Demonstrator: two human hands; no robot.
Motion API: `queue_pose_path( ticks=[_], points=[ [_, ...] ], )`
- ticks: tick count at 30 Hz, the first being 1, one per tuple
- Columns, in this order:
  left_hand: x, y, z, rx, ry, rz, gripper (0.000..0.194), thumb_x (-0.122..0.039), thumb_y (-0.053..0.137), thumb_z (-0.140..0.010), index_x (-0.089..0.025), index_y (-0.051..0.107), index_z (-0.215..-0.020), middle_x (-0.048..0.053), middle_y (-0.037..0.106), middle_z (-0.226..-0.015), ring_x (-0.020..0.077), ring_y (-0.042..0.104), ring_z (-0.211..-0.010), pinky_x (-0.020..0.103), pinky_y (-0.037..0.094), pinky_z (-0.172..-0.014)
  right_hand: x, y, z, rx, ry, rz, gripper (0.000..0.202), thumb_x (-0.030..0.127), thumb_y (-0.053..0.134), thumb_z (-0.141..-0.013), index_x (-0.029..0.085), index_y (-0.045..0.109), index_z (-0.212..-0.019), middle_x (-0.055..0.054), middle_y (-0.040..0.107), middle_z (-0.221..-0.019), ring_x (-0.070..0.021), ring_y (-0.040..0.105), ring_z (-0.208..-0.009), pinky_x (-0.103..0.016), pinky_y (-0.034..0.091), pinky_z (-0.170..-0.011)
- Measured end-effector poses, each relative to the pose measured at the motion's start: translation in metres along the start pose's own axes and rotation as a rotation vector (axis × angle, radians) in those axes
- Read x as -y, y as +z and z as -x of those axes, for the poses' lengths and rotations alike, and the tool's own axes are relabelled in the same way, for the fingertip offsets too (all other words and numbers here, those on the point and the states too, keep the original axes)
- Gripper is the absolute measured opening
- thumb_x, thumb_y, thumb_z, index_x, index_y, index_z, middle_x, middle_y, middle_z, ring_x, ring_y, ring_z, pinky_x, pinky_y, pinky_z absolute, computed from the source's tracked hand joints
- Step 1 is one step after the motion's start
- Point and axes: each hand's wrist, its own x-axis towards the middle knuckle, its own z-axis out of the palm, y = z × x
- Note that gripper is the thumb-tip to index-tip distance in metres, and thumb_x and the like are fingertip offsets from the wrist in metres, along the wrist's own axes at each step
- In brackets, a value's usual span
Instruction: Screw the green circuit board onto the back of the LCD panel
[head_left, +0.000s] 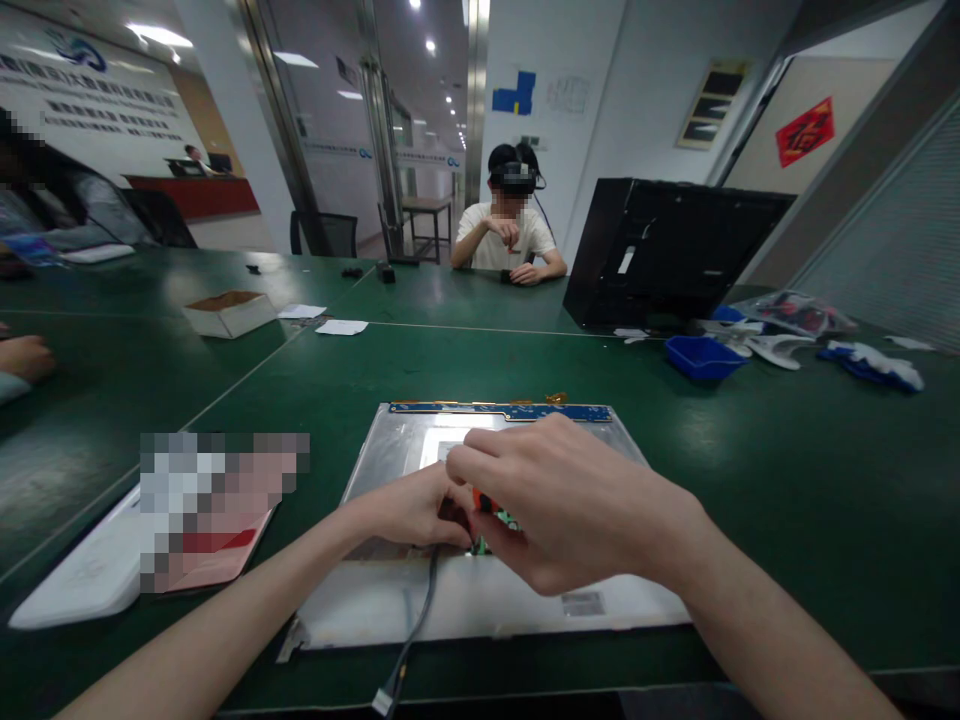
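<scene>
A flat display panel (510,605) lies on the table in front of me, with a blue circuit strip (495,411) along its far edge. My right hand (570,500) is closed around an orange-and-black handle (482,502), apparently a screwdriver, largely covered by the fingers. Beneath it, part of a green circuit board (507,520) shows on the panel. My left hand (424,508) is bent down beside that board, fingers closed together; what they pinch is hidden. From under the left hand a dark cable (427,600) runs toward me, ending in a white connector (382,702).
To the left lie a white object (82,575) and a pink object (217,570), partly pixelated. A shallow box (232,318) sits farther back. At right stand a large black monitor (675,255) and a blue tray (703,358). Another person (510,225) sits opposite.
</scene>
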Motion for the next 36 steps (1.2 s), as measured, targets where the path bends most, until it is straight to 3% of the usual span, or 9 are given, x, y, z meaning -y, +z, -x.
queue_pose_path(
  ticks=[9, 16, 19, 23, 27, 32, 36],
  points=[
    [0.003, 0.001, 0.002, 0.027, -0.103, 0.018, 0.011, -0.022, 0.066, -0.081, -0.016, 0.071, -0.088, 0.002, 0.069, -0.077, 0.0165, 0.061, -0.071, 0.024, 0.048, -0.065, -0.003, 0.001, -0.003, 0.023, 0.1, 0.018, 0.011, 0.029, 0.052, -0.089, 0.019, 0.054, -0.083, -0.001, 0.064, -0.07, -0.0128, 0.051, -0.057, -0.027, 0.02, -0.051],
    [-0.004, 0.0, 0.0, 0.03, -0.162, 0.092, 0.009, -0.019, 0.069, -0.079, -0.015, 0.072, -0.086, 0.002, 0.069, -0.075, 0.0148, 0.061, -0.066, 0.022, 0.048, -0.061, -0.01, -0.002, 0.0, 0.069, -0.009, -0.136, 0.013, 0.02, 0.054, -0.081, 0.017, 0.051, -0.093, -0.003, 0.064, -0.083, -0.0134, 0.051, -0.064, -0.027, 0.026, -0.052],
    [-0.007, 0.0, -0.001, 0.035, -0.179, 0.117, 0.008, -0.016, 0.069, -0.077, -0.016, 0.072, -0.085, 0.001, 0.07, -0.075, 0.015, 0.062, -0.067, 0.022, 0.049, -0.062, -0.009, -0.001, -0.001, 0.056, 0.045, -0.111, 0.009, 0.021, 0.051, -0.086, 0.017, 0.052, -0.095, -0.004, 0.066, -0.084, -0.0134, 0.053, -0.065, -0.027, 0.026, -0.052],
    [-0.007, -0.001, -0.001, 0.022, -0.165, 0.117, 0.009, -0.014, 0.069, -0.076, -0.017, 0.071, -0.084, 0.001, 0.07, -0.077, 0.0161, 0.063, -0.072, 0.023, 0.05, -0.066, -0.009, 0.0, -0.004, 0.044, 0.117, -0.012, 0.009, 0.027, 0.053, -0.09, 0.019, 0.055, -0.087, -0.001, 0.064, -0.072, -0.0132, 0.053, -0.06, -0.027, 0.021, -0.051],
    [-0.005, 0.0, 0.0, 0.023, -0.175, 0.067, 0.007, -0.019, 0.07, -0.077, -0.016, 0.072, -0.083, 0.001, 0.069, -0.075, 0.0164, 0.062, -0.07, 0.023, 0.048, -0.063, -0.01, 0.001, -0.002, 0.047, 0.06, -0.042, 0.011, 0.029, 0.054, -0.088, 0.019, 0.055, -0.084, -0.002, 0.064, -0.077, -0.0129, 0.051, -0.062, -0.027, 0.022, -0.051],
    [-0.004, 0.003, 0.001, 0.013, -0.218, 0.09, 0.01, -0.021, 0.069, -0.078, -0.016, 0.072, -0.086, 0.002, 0.07, -0.076, 0.0162, 0.062, -0.069, 0.023, 0.049, -0.063, -0.01, -0.003, 0.001, 0.069, -0.035, -0.157, 0.007, 0.019, 0.054, -0.082, 0.017, 0.053, -0.088, -0.002, 0.063, -0.085, -0.0127, 0.05, -0.068, -0.027, 0.027, -0.054],
    [-0.004, 0.001, 0.0, 0.009, -0.182, 0.039, 0.011, -0.023, 0.069, -0.078, -0.016, 0.07, -0.086, 0.002, 0.07, -0.08, 0.0177, 0.063, -0.073, 0.024, 0.049, -0.064, -0.008, -0.003, -0.001, 0.061, -0.025, -0.155, 0.002, 0.019, 0.052, -0.087, 0.018, 0.054, -0.086, -0.001, 0.064, -0.086, -0.0118, 0.05, -0.069, -0.026, 0.026, -0.055]
  ],
)
